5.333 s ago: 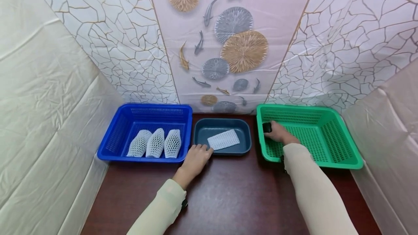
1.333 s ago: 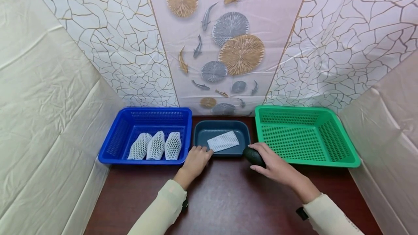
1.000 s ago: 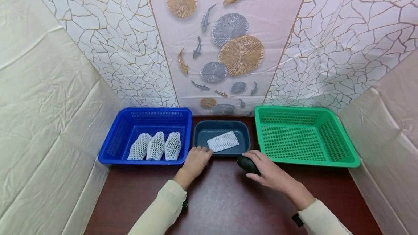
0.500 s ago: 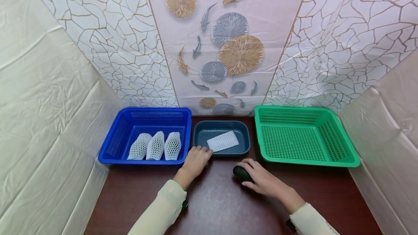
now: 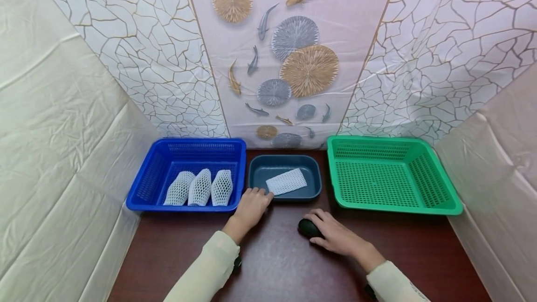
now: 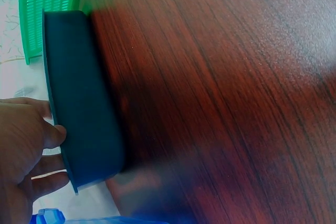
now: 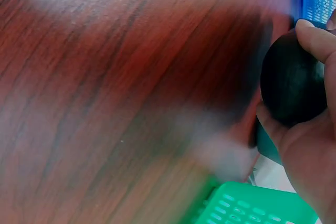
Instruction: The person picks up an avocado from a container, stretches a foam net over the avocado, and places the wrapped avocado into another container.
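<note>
My right hand [image 5: 335, 236] holds a dark green avocado [image 5: 309, 228] over the table, in front of the small tray. Up close in the right wrist view, thumb and fingers curve round the avocado [image 7: 291, 80]. At the near left corner of the dark blue-grey tray [image 5: 259, 171], my left hand [image 5: 251, 209] grips the rim. The left wrist view has the thumb against the outer wall of the tray [image 6: 81, 98], other fingers over the rim. A flat white foam net sleeve [image 5: 287, 181] lies inside the tray.
On the left stands a blue basket [image 5: 133, 202] with three white foam net sleeves [image 5: 221, 188], bulging as if filled. A green basket [image 5: 373, 181] stands on the right. Fabric walls [image 5: 75, 129] close in the back and sides of the brown table [image 5: 285, 269].
My right hand has brought the avocado out of the green basket, then left and nearer to me, slowing lately. The left hand stays at the tray's rim.
</note>
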`<state>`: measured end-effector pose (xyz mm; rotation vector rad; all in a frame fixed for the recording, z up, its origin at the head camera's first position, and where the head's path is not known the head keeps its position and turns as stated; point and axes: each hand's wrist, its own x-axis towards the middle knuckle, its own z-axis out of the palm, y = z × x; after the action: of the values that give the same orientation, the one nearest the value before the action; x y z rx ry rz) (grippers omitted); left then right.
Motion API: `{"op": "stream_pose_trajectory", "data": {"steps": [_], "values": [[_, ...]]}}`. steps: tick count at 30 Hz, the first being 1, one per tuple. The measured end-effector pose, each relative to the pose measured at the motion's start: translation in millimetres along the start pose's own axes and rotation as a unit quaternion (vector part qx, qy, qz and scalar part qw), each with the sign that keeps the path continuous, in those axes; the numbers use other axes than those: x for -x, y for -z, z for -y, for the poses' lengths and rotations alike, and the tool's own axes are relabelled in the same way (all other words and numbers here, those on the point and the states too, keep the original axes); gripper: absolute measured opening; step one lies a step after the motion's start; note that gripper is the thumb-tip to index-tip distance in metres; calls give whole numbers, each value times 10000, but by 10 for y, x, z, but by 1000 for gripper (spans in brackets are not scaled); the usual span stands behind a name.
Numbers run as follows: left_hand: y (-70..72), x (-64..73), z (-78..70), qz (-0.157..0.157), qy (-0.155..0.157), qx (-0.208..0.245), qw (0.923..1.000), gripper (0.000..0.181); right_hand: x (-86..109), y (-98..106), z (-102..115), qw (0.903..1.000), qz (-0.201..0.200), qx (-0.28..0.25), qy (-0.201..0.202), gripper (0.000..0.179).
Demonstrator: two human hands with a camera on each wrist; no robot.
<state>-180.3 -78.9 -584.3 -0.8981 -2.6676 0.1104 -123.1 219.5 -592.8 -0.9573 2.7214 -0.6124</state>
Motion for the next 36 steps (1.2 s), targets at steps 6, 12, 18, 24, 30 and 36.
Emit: {"op": "stream_pose_trajectory", "data": {"steps": [6, 12, 18, 24, 30, 36], "values": [[-3, -2, 0, 24, 7, 18, 10000, 19, -6, -40, -24, 9999, 81, -67, -8, 60], [10, -4, -3, -19, -5, 19, 10000, 18, -15, -42, -29, 9998, 129, -170, -39, 59], [7, -7, -4, 22, 9, 60, 10000, 17, -20, -33, -2, 9994, 203, -228, -181, 61], [-5, -13, -1, 88, 28, 58, 9999, 17, -18, -29, 12, 9995, 137, -202, -196, 69], [-5, -11, -8, 141, 50, 33, 9999, 17, -8, -24, 11, 9997, 41, -149, -192, 73], [9, 0, -12, 158, 70, 18, 9998, 19, -7, -4, 18, 9997, -36, -135, -217, 73]]}}
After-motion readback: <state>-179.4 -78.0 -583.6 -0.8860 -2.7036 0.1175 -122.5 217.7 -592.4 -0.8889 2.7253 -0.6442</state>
